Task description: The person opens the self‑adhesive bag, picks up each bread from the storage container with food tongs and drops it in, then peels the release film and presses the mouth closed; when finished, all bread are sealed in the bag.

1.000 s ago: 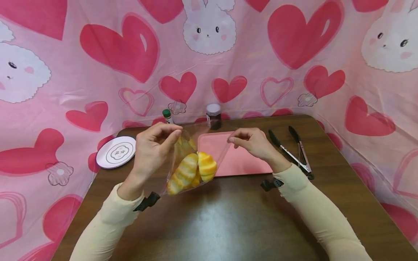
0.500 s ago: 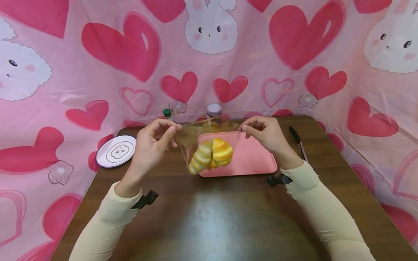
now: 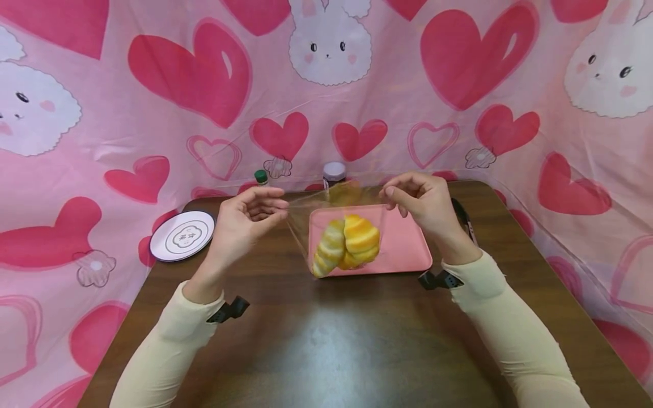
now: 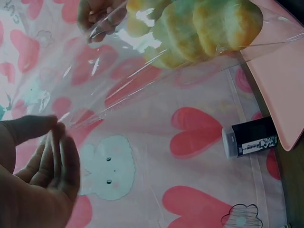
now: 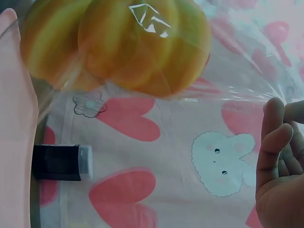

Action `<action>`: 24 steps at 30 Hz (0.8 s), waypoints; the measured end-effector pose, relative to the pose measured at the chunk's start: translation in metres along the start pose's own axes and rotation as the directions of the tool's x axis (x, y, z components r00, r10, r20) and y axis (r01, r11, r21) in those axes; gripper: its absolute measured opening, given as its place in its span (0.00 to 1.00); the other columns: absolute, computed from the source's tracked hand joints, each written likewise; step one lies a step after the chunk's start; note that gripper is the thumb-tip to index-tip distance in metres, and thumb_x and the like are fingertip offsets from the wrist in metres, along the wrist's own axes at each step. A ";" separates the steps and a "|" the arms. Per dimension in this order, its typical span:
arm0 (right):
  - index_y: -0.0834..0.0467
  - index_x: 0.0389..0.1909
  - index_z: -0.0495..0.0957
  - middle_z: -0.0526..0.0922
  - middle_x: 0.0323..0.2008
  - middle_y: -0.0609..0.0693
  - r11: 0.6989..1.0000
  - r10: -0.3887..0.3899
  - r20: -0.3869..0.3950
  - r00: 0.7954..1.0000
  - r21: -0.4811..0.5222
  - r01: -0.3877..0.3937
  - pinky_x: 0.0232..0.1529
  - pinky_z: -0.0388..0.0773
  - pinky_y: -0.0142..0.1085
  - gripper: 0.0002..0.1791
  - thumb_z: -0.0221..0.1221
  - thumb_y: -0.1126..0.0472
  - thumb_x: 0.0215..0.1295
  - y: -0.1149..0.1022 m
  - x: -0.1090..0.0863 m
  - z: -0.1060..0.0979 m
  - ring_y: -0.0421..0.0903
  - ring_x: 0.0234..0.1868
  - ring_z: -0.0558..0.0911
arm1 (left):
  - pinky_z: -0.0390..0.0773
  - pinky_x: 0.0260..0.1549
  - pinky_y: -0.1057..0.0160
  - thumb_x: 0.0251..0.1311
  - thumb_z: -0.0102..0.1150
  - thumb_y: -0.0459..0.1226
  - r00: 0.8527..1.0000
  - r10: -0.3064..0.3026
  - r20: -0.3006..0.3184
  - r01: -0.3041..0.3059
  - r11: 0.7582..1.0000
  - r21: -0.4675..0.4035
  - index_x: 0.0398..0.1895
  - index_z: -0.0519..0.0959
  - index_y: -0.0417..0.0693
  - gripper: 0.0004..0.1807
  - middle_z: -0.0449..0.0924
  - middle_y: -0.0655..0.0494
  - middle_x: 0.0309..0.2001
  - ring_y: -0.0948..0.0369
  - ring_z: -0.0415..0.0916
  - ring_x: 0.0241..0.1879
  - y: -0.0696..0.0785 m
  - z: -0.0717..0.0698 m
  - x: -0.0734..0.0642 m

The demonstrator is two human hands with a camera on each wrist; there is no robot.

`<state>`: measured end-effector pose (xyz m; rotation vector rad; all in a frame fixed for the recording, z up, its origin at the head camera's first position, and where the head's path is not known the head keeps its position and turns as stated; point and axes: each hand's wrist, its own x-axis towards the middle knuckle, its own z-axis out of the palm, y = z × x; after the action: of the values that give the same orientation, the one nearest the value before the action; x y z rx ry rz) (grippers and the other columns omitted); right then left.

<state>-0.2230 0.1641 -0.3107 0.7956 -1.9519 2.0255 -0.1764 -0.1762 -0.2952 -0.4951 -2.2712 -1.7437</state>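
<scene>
A clear plastic bag [image 4: 90,90] hangs stretched between my two hands above the table. Inside it, striped yellow croissants [image 3: 361,235] lie bunched at the bottom, in front of the tray in the head view. My left hand [image 3: 245,218] pinches one upper corner of the bag between thumb and fingertips. At the opposite corner, my right hand [image 3: 423,204] pinches the film the same way, as the right wrist view confirms with that hand [image 5: 280,166] at its edge. The bag's rim is thin and hard to trace.
A pink tray [image 3: 408,249] lies on the brown table [image 3: 326,351] behind the bag. At the left is a white plate [image 3: 168,249]. A lidded jar [image 3: 334,171] and a green-capped bottle [image 3: 261,177] stand at the back. Tongs [image 3: 461,212] are partly hidden behind my right hand.
My right hand has moved up and to the right, spreading the bag wider. The croissants have swung right, over the tray in the head view. My left hand has shifted only slightly.
</scene>
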 end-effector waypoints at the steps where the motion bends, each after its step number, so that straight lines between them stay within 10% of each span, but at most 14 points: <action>1: 0.66 0.36 0.84 0.89 0.31 0.48 1.000 -0.002 -0.002 1.000 0.008 0.002 0.19 0.73 0.30 0.03 0.63 0.69 0.64 -0.001 0.000 0.000 0.43 0.23 0.82 | 0.83 0.42 0.71 0.57 0.70 0.33 1.000 0.004 -0.004 -0.004 1.000 0.025 0.52 0.82 0.40 0.19 0.88 0.64 0.38 0.65 0.84 0.39 0.000 0.000 0.000; 24: 0.62 0.42 0.85 0.82 0.23 0.47 0.954 0.007 0.034 0.999 -0.299 0.004 0.22 0.77 0.31 0.08 0.65 0.65 0.65 -0.007 0.006 -0.013 0.43 0.22 0.76 | 0.84 0.43 0.71 0.56 0.71 0.35 0.997 0.018 -0.069 -0.017 1.000 0.019 0.48 0.86 0.43 0.16 0.90 0.62 0.41 0.66 0.87 0.40 0.005 0.000 0.009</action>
<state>-0.2273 0.1756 -0.3008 0.7601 -2.2065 1.6666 -0.1824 -0.1743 -0.2875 -0.4427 -2.2266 -1.7025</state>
